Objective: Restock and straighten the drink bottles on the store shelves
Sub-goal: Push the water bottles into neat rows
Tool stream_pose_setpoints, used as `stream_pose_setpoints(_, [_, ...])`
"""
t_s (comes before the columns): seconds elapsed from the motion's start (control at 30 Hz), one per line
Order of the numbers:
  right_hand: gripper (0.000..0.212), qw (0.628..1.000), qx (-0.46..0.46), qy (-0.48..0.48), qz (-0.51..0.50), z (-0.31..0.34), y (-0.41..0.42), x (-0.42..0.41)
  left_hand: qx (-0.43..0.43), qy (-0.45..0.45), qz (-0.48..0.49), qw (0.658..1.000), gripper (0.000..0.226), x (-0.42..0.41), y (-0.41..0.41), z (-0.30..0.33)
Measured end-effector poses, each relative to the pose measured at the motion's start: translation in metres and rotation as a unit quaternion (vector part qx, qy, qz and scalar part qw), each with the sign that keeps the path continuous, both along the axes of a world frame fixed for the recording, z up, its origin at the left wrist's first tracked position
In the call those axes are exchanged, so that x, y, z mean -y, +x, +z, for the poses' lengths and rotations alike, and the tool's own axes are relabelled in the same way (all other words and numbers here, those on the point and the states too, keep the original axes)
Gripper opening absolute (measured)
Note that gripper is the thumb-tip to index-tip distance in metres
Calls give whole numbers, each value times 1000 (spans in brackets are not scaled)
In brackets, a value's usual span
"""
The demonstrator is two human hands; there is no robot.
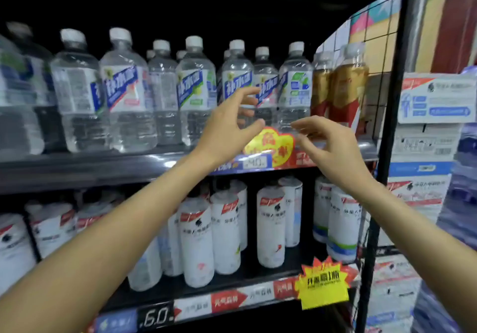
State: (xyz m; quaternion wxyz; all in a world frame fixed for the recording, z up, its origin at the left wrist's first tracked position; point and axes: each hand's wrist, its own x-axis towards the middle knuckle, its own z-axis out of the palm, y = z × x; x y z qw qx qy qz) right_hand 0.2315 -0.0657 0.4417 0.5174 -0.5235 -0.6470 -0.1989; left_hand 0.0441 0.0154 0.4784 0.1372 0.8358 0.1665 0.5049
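On the upper shelf [77, 170] a row of clear water bottles [129, 95] with white caps stands from the far left across to the middle, some turned with their labels askew. The left hand [227, 123] reaches up in front of that row, fingers spread and loosely bent, holding nothing; its fingertips lie near a clear bottle [265, 87] right of the middle, and contact cannot be told. The right hand [327, 144] is just to the right, fingers relaxed and gripping nothing, near the shelf's front edge. Two gold bottles [346, 87] stand at the right end of the row. The lower shelf [232, 286] holds white-wrapped bottles [197, 242]. Stacked cartons [433, 100] stand at far right.
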Motion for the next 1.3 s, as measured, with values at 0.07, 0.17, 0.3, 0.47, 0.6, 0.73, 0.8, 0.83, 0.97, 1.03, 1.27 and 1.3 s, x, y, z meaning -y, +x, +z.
stream_pose_setpoints(0.07, [28,1000,-9,-7,-27,18,21,-11,-12,-4,-1,1000,51,-2,24,10])
stream_pose_setpoints(0.17, [31,990,51,28,-130,33,38,-20,-24,26,13,999,59,-4,53,22])
stream_pose_setpoints(0.3, [39,964,60,72,-250,38,66,-19,-38,57,66,995,67,-15,92,31])
stream_pose_setpoints(0.47, [67,967,21,24,-254,54,92,-22,47,-3,-39,998,61,-5,139,36])
stream_pose_setpoints(0.6, [83,980,-4,-34,-195,66,103,-29,58,-165,-127,976,64,3,182,32])
stream_pose_setpoints(0.73, [86,976,10,-34,-216,68,105,-30,29,-184,-77,979,61,-12,189,33])
stream_pose_setpoints(0.8, [84,974,17,-25,-226,69,107,-27,5,-161,-48,986,63,-15,189,33])
stream_pose_setpoints(0.83, [83,971,24,-23,-235,69,107,-25,2,-156,-43,987,65,-15,189,33])
stream_pose_setpoints(0.97, [82,942,85,-22,-324,69,110,-19,20,-189,-59,980,70,-3,201,35])
stream_pose_setpoints(1.03, [80,917,131,-14,-375,69,113,-19,38,-217,-65,973,71,2,212,38])
stream_pose_setpoints(1.27, [67,883,220,73,-408,69,130,-19,18,-292,-31,956,74,6,231,39])
stream_pose_setpoints(1.3, [65,887,216,70,-402,69,130,-19,6,-289,-25,957,74,3,230,38])
